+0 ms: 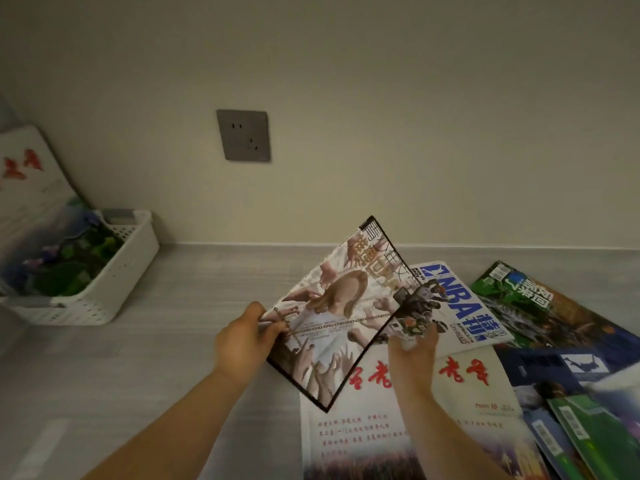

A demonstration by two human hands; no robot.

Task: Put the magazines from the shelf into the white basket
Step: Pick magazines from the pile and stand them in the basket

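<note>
Bare forearms reached in as the left hand pinched the left corner of a glossy black-edged magazine, the right hand gripping its right corner. It hung tilted like a diamond, one corner toward the wall, above a white magazine with red characters. Other magazines sprawled right of it; the perforated white basket, already holding magazines, sat well left.

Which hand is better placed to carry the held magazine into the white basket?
Left, probably. The left hand already pinches the black-bordered magazine at its left edge, on the side toward the white basket. The right hand holds the opposite edge, farther from it.
</note>
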